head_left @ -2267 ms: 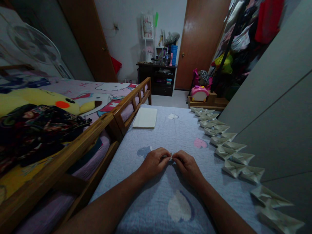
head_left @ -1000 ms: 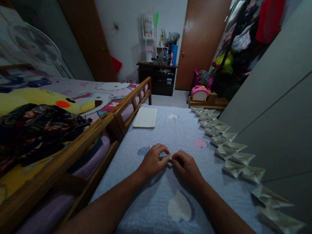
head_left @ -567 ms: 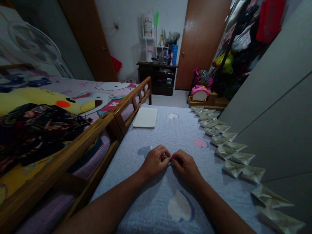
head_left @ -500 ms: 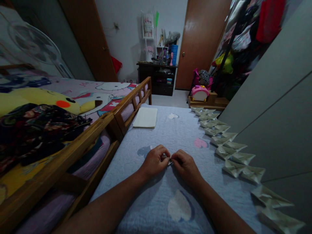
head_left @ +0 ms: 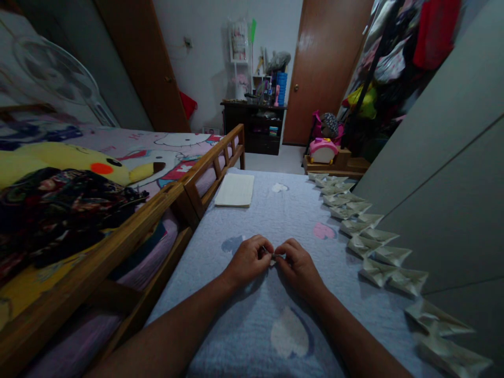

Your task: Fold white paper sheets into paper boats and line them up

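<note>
My left hand [head_left: 249, 260] and my right hand [head_left: 298, 266] meet over the pale blue quilt [head_left: 244, 325], fingers curled. Between their fingertips they pinch a small folded piece of paper [head_left: 273, 255]; most of it is hidden by the fingers. A stack of white paper sheets [head_left: 235, 190] lies further away on the quilt, near the wooden bed rail. A row of several folded paper pieces [head_left: 370, 247] runs along the right edge of the quilt, beside the grey cabinet.
A wooden bed rail [head_left: 185, 194] borders the quilt on the left, with a yellow plush toy [head_left: 66, 160] and dark patterned cloth [head_left: 55, 210] beyond it. A grey cabinet front [head_left: 444, 173] stands on the right. A dark desk [head_left: 255, 126] and a brown door [head_left: 323, 68] are at the back.
Both hands stayed at the same place on the quilt, working the small paper. The fingers shifted a little, and the right hand moved slightly up and closer to the left.
</note>
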`<action>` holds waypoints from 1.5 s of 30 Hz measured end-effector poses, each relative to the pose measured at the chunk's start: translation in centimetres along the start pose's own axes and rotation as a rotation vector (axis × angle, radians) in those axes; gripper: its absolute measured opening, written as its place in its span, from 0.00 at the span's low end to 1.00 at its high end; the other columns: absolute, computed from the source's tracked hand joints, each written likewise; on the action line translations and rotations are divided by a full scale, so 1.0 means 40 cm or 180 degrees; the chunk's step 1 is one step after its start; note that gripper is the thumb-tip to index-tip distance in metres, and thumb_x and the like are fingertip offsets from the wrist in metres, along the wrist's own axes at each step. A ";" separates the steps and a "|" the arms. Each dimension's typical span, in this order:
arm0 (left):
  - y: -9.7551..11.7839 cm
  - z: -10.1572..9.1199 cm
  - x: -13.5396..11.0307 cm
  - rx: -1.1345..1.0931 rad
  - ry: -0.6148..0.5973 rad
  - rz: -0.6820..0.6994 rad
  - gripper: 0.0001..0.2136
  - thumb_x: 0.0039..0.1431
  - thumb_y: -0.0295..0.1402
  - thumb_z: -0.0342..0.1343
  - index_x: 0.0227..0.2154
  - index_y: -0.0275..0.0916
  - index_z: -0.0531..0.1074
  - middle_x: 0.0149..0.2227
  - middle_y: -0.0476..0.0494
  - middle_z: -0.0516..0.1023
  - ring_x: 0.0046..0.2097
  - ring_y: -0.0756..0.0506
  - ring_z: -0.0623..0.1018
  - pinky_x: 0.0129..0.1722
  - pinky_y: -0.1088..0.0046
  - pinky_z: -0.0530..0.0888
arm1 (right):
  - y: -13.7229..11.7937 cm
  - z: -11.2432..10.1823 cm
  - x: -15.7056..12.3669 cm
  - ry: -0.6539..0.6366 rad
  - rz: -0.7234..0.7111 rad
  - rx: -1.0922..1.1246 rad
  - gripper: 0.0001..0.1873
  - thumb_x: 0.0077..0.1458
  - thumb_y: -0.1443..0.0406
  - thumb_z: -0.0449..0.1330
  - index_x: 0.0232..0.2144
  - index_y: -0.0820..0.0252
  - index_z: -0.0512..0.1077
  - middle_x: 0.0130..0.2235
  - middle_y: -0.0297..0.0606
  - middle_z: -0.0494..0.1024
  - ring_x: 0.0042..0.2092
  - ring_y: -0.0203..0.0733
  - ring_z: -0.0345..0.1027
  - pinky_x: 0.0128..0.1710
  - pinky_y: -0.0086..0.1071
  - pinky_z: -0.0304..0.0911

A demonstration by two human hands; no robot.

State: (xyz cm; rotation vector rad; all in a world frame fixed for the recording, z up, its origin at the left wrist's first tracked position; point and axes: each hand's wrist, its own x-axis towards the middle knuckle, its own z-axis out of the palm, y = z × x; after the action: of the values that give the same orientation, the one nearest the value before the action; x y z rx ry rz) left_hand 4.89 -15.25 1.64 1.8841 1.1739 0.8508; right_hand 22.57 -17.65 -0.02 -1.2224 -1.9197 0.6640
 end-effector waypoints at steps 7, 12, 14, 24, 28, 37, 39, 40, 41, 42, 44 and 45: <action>0.001 0.002 -0.003 -0.0057 -0.0041 0.0059 0.06 0.48 0.23 0.54 0.27 0.37 0.74 0.29 0.50 0.71 0.30 0.50 0.71 0.31 0.76 0.66 | 0.009 0.006 0.002 -0.0008 -0.0002 -0.0103 0.07 0.56 0.73 0.56 0.29 0.58 0.70 0.34 0.34 0.69 0.35 0.38 0.65 0.35 0.30 0.60; 0.002 0.004 -0.004 -0.0063 -0.0040 0.0015 0.05 0.48 0.23 0.54 0.27 0.37 0.73 0.29 0.50 0.71 0.30 0.50 0.70 0.30 0.76 0.66 | 0.010 0.005 0.002 -0.0025 -0.0064 -0.0214 0.07 0.56 0.73 0.56 0.29 0.58 0.69 0.32 0.34 0.69 0.34 0.38 0.64 0.34 0.30 0.60; 0.002 0.005 -0.004 -0.0061 -0.0030 -0.0017 0.05 0.48 0.23 0.55 0.27 0.37 0.73 0.28 0.50 0.71 0.29 0.50 0.70 0.30 0.76 0.65 | 0.009 0.006 0.002 -0.0013 -0.0080 -0.0246 0.08 0.56 0.73 0.55 0.29 0.57 0.69 0.32 0.34 0.69 0.34 0.38 0.64 0.34 0.30 0.59; 0.001 0.008 -0.004 -0.0003 -0.0052 0.0027 0.04 0.48 0.23 0.54 0.27 0.37 0.72 0.28 0.50 0.71 0.29 0.50 0.70 0.30 0.76 0.65 | 0.002 0.011 0.000 -0.0090 -0.0026 -0.0199 0.07 0.58 0.71 0.56 0.31 0.57 0.72 0.34 0.34 0.68 0.35 0.38 0.65 0.36 0.30 0.60; 0.003 0.012 -0.006 0.0103 -0.0016 0.0084 0.05 0.47 0.23 0.54 0.26 0.37 0.71 0.28 0.50 0.71 0.30 0.50 0.70 0.31 0.75 0.65 | 0.000 0.012 -0.001 -0.0041 -0.0045 -0.0151 0.08 0.58 0.71 0.56 0.30 0.57 0.73 0.34 0.34 0.67 0.34 0.37 0.65 0.35 0.30 0.60; 0.005 0.009 -0.005 0.0218 0.0005 0.0095 0.06 0.46 0.22 0.53 0.26 0.38 0.71 0.28 0.51 0.70 0.28 0.51 0.70 0.30 0.76 0.65 | -0.007 0.007 -0.001 0.0087 -0.0111 -0.0151 0.08 0.57 0.72 0.55 0.27 0.57 0.69 0.32 0.33 0.67 0.33 0.37 0.64 0.33 0.29 0.58; 0.005 0.009 -0.004 0.0221 0.0017 0.0080 0.06 0.46 0.22 0.53 0.25 0.38 0.71 0.28 0.51 0.70 0.28 0.51 0.69 0.29 0.76 0.65 | -0.005 0.005 -0.001 0.0107 -0.0102 -0.0153 0.08 0.57 0.72 0.54 0.27 0.57 0.68 0.32 0.34 0.67 0.33 0.37 0.64 0.33 0.29 0.58; 0.005 0.008 -0.004 0.0214 0.0020 0.0071 0.06 0.45 0.22 0.53 0.25 0.37 0.71 0.27 0.51 0.70 0.27 0.51 0.69 0.29 0.76 0.65 | -0.003 0.005 -0.001 0.0124 -0.0100 -0.0152 0.08 0.56 0.72 0.54 0.28 0.57 0.68 0.32 0.34 0.67 0.33 0.37 0.63 0.33 0.29 0.58; 0.006 0.008 -0.004 0.0205 0.0022 0.0058 0.05 0.45 0.22 0.53 0.25 0.37 0.71 0.27 0.51 0.70 0.27 0.51 0.69 0.29 0.76 0.65 | -0.002 0.004 -0.001 0.0154 -0.0097 -0.0152 0.07 0.56 0.72 0.54 0.28 0.57 0.67 0.31 0.33 0.67 0.33 0.37 0.63 0.33 0.29 0.58; 0.006 0.007 -0.003 0.0194 0.0020 0.0038 0.05 0.45 0.22 0.53 0.25 0.37 0.71 0.27 0.51 0.70 0.27 0.51 0.69 0.29 0.76 0.65 | 0.000 0.003 -0.001 0.0191 -0.0088 -0.0153 0.07 0.56 0.72 0.54 0.28 0.57 0.67 0.31 0.33 0.67 0.33 0.37 0.63 0.33 0.29 0.57; 0.008 0.005 -0.003 0.0169 0.0013 -0.0015 0.05 0.46 0.22 0.53 0.25 0.37 0.71 0.27 0.51 0.71 0.27 0.51 0.69 0.29 0.76 0.64 | 0.002 0.000 -0.003 0.0272 -0.0044 -0.0149 0.07 0.56 0.71 0.53 0.28 0.57 0.66 0.30 0.33 0.67 0.32 0.37 0.63 0.33 0.29 0.57; 0.008 0.004 -0.002 0.0161 0.0011 -0.0042 0.05 0.46 0.23 0.53 0.25 0.37 0.72 0.26 0.51 0.71 0.27 0.51 0.69 0.28 0.76 0.64 | 0.003 -0.002 -0.004 0.0309 -0.0007 -0.0144 0.07 0.56 0.71 0.53 0.28 0.57 0.66 0.30 0.33 0.67 0.32 0.37 0.63 0.32 0.30 0.57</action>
State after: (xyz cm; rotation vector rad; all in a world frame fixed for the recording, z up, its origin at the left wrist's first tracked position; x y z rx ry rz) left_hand 5.12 -15.47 1.83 1.9141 1.2194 0.8245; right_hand 22.74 -17.74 -0.10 -1.2576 -1.8642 0.5526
